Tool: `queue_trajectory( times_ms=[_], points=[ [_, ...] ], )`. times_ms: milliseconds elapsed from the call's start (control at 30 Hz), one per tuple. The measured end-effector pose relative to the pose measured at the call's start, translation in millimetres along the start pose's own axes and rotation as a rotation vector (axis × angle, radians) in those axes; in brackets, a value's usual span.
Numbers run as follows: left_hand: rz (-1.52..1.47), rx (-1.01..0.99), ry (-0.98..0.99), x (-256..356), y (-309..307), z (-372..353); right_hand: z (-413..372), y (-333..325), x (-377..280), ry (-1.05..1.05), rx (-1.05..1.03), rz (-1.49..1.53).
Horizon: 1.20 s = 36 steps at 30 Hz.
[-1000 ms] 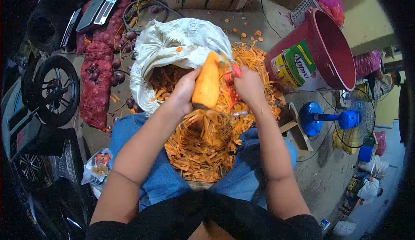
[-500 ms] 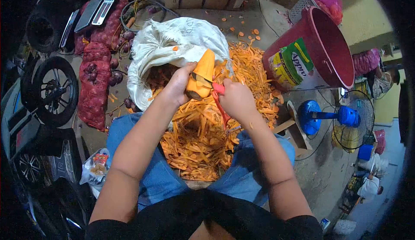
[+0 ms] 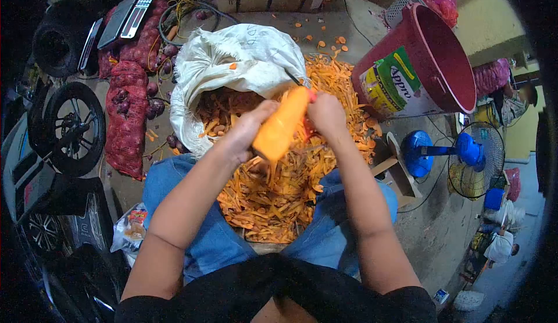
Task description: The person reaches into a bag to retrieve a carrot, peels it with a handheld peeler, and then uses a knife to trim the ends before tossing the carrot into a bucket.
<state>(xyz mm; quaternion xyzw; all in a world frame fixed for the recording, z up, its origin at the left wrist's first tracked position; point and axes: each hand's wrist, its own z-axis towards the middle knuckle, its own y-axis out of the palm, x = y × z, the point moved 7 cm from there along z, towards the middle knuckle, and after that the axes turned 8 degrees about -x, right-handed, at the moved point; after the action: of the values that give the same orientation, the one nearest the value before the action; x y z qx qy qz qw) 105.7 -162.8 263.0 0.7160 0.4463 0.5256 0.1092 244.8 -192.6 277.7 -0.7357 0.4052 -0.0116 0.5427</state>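
Observation:
My left hand (image 3: 243, 134) is closed around the thick end of a large, bright orange carrot (image 3: 282, 128), tilted with its narrow end up and to the right. My right hand (image 3: 326, 115) grips a red-handled peeler (image 3: 307, 126) right beside the carrot. A dark, narrow part shows past the carrot's tip; motion blur hides the peeler's exact contact. Below both hands lies a big heap of orange peelings (image 3: 270, 198) between my knees. Just beyond, a white woven sack (image 3: 247, 47) lies open, with peelings and carrot pieces at its mouth.
A dark red bucket (image 3: 401, 41) tilts at the right, near a blue fan (image 3: 417, 153) and an open cardboard box (image 3: 401, 180). Red net bags of onions (image 3: 126, 128) and a scale (image 3: 127, 20) are at the left, beside a motorcycle wheel (image 3: 74, 126). Carrot slices dot the floor.
The peeler has moved up along the carrot toward its tip. Both hands shifted slightly, the carrot has turned, and a smooth orange side now faces me where a loose peel strip showed before.

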Motion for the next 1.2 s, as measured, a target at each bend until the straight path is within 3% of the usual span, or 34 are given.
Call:
queue_trajectory(
  times_ms=[33,100,133,200,333,433,667,900,1100,1200],
  points=[
    [0.064,-0.098,0.086,3,12,-1,17,12,17,0.002,-0.002,0.004],
    [-0.096,-0.175,0.011,7,28,-9,41,32,35,-0.072,0.119,-0.023],
    [-0.095,-0.177,0.014,9,24,-8,45,33,44,0.054,0.054,0.135],
    [-0.115,-0.019,-0.007,10,-4,-6,43,23,41,0.05,0.061,0.124],
    [-0.256,-0.13,-0.015,16,-15,-1,14,2,0,-0.076,0.079,0.127],
    [-0.135,-0.034,0.023,25,-22,-5,1,11,-21,-0.156,0.025,0.09],
    [-0.02,-0.155,0.107,41,-13,-8,-33,22,-41,-0.306,-0.049,0.057],
    [0.066,-0.208,0.129,46,2,-13,-36,18,-33,-0.262,-0.048,0.001],
    [0.045,-0.239,0.108,36,0,-6,-11,12,-10,-0.223,0.072,0.058],
    [0.006,-0.28,0.097,34,1,-6,10,10,16,-0.059,0.103,0.217]
  ],
)
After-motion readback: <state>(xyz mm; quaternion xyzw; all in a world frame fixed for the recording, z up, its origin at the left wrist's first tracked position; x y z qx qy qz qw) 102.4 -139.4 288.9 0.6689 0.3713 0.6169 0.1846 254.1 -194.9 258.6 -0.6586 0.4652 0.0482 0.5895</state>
